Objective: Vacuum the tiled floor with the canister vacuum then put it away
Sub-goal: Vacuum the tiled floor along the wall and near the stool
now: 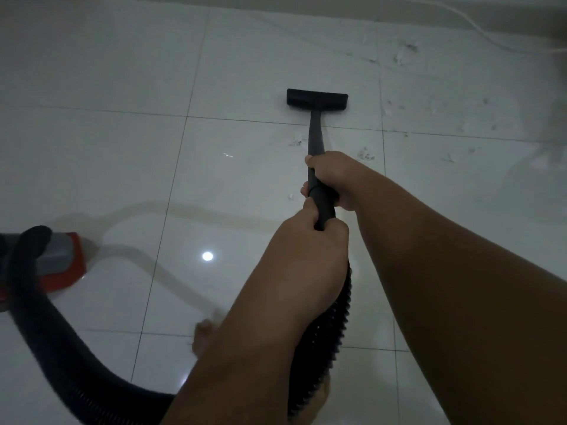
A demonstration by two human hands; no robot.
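Observation:
A black vacuum wand [316, 136] runs away from me to a flat black floor head [317, 101] resting on the white tiled floor [122, 148]. My right hand [333, 179] grips the wand farther along. My left hand [310, 240] grips its lower end, where the ribbed black hose [325, 342] begins. The hose loops along the bottom to the red and grey canister [58, 259] at the left edge. Scraps of debris [365, 155] lie scattered on the tiles right of the wand and beyond it.
A white cord [478, 29] trails along the floor at the top right by the wall. My bare foot [202, 335] shows under my left forearm. A ceiling light reflects as a bright spot [207, 256] on the glossy tile.

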